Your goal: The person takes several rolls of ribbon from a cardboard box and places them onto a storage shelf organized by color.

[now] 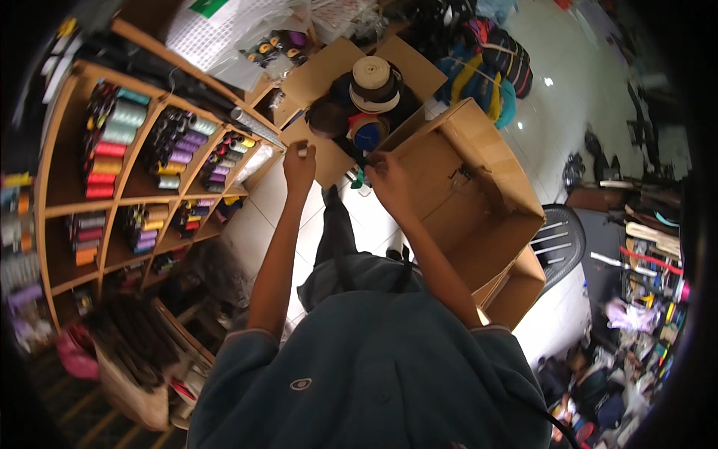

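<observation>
Apparently mid-sorting, the open cardboard box (329, 78) of tape rolls (372, 72) sits on the floor ahead, still well filled, the left hand (299, 166) above its near flap pinching something small and pale, the right hand (387, 178) beside it curled, its grip hidden.

At left I note a wooden shelf (75, 206) with compartments of coloured thread spools (112, 142). A grey slatted chair (561, 239) sits at right, beside cluttered racks (651, 254). Striped bags (486, 67) lie on the white tiled floor (568, 97).
</observation>
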Demonstrator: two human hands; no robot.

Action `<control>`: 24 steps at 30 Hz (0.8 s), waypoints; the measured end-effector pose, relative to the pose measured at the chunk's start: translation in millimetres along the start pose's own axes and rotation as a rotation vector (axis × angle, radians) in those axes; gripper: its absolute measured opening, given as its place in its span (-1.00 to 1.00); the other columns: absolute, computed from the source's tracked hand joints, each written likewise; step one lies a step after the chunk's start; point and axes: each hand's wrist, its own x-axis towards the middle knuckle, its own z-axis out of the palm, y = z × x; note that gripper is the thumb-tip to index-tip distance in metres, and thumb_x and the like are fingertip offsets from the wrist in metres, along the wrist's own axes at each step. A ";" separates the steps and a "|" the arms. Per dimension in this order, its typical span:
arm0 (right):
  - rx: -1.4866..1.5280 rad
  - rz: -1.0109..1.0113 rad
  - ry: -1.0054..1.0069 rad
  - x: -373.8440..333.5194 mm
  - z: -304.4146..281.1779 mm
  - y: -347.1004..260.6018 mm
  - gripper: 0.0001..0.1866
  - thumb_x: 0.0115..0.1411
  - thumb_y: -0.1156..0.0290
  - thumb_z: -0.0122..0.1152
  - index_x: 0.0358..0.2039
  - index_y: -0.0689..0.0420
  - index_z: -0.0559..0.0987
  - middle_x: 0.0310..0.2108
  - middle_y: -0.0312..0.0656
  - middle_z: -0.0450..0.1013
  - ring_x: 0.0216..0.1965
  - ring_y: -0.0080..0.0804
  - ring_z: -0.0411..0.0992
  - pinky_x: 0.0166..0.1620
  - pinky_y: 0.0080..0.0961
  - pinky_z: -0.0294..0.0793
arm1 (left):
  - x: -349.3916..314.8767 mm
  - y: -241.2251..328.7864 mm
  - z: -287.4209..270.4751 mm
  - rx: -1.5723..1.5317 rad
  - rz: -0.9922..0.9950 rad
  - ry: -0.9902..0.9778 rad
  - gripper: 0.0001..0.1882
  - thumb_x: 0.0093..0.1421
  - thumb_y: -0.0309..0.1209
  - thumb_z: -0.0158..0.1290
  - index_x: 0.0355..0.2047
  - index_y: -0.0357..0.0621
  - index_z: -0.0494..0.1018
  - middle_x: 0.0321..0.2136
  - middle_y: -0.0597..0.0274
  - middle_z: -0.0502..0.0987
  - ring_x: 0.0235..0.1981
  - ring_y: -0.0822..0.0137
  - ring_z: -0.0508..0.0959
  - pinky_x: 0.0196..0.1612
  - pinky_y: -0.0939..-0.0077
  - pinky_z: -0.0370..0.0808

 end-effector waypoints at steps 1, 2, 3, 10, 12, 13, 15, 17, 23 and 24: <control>-0.059 0.084 0.054 21.7 16.6 2.4 -0.49 0.04 0.36 0.24 0.00 0.28 0.39 -0.16 0.08 0.44 -0.18 -0.06 0.47 -0.07 -0.25 0.45 | 29.1 -6.6 11.7 0.051 0.009 -0.001 -0.55 0.12 -0.26 0.10 -0.07 -0.34 0.40 -0.17 -0.15 0.49 -0.15 -0.07 0.50 -0.06 0.19 0.42; -0.117 0.168 0.105 37.6 31.2 5.1 -0.46 0.02 0.35 0.26 0.01 0.27 0.38 -0.14 0.09 0.42 -0.15 0.00 0.44 -0.03 -0.22 0.43 | 48.4 -13.8 22.0 0.164 -0.024 -0.037 -0.49 0.11 -0.24 0.11 -0.02 -0.33 0.35 -0.14 -0.18 0.46 -0.14 -0.12 0.48 -0.04 0.15 0.41; -0.189 0.195 0.196 49.8 47.1 17.9 -0.42 0.01 0.32 0.27 0.02 0.27 0.35 -0.11 0.11 0.38 -0.10 0.04 0.39 -0.01 -0.17 0.39 | 65.6 -15.7 34.1 0.277 -0.049 -0.072 -0.43 0.10 -0.22 0.12 0.03 -0.31 0.30 -0.10 -0.20 0.42 -0.12 -0.17 0.46 -0.03 0.12 0.40; -0.316 0.327 0.583 94.3 85.9 17.9 -0.33 0.03 0.22 0.29 0.07 0.30 0.27 0.03 0.17 0.22 0.07 0.13 0.20 0.10 -0.06 0.20 | 131.5 -53.6 57.8 0.394 0.023 -0.361 -0.26 0.06 -0.11 0.17 0.09 -0.37 0.18 -0.12 -0.29 0.37 -0.07 -0.28 0.42 0.00 -0.02 0.40; -0.264 0.287 0.726 103.2 82.9 4.0 -0.32 0.05 0.18 0.29 0.07 0.31 0.27 0.02 0.15 0.23 0.06 0.09 0.22 0.11 -0.08 0.19 | 132.4 -58.6 56.7 0.414 0.011 -0.391 -0.26 0.05 -0.09 0.18 0.06 -0.39 0.23 -0.12 -0.29 0.38 -0.08 -0.26 0.43 -0.01 -0.01 0.41; -0.187 0.283 0.798 110.5 75.1 -9.6 -0.31 0.05 0.16 0.29 0.08 0.30 0.27 0.03 0.15 0.23 0.06 0.09 0.22 0.11 -0.08 0.19 | 130.5 -50.7 54.6 0.444 -0.006 -0.423 -0.30 0.03 -0.06 0.20 -0.02 -0.40 0.29 -0.12 -0.29 0.38 -0.09 -0.23 0.44 -0.04 0.00 0.43; -0.136 0.260 0.835 131.6 59.8 -34.7 -0.25 0.03 0.10 0.31 0.11 0.25 0.26 0.05 0.15 0.20 0.08 0.12 0.19 0.14 -0.08 0.16 | 131.9 -50.4 61.3 0.453 0.088 -0.395 -0.31 0.02 -0.07 0.21 -0.05 -0.42 0.29 -0.14 -0.28 0.39 -0.11 -0.24 0.45 -0.06 0.01 0.44; -0.187 0.238 0.772 159.5 45.5 -54.7 -0.15 -0.03 0.02 0.36 0.17 0.18 0.23 0.09 0.16 0.15 0.13 0.19 0.13 0.19 -0.06 0.11 | 132.8 -46.4 65.7 0.470 0.132 -0.393 -0.33 0.02 -0.09 0.21 -0.09 -0.43 0.29 -0.17 -0.27 0.40 -0.13 -0.23 0.46 -0.07 0.02 0.44; -0.745 0.342 0.466 193.0 43.9 -86.3 0.08 -0.27 -0.08 0.49 0.25 -0.06 0.15 0.12 0.18 0.12 0.16 0.32 0.12 0.09 -0.02 0.34 | 132.7 -55.2 65.7 0.311 0.061 -0.501 -0.38 0.03 -0.19 0.22 -0.11 -0.47 0.27 -0.19 -0.30 0.42 -0.10 -0.23 0.45 0.00 0.04 0.38; -0.661 0.375 0.434 195.7 41.1 -86.0 0.10 -0.29 -0.06 0.50 0.25 -0.06 0.14 0.11 0.18 0.13 0.13 0.32 0.17 0.06 -0.02 0.37 | 138.9 -59.0 68.8 0.250 0.026 -0.527 -0.37 0.04 -0.21 0.22 -0.09 -0.47 0.26 -0.15 -0.32 0.41 -0.07 -0.22 0.44 0.02 0.06 0.36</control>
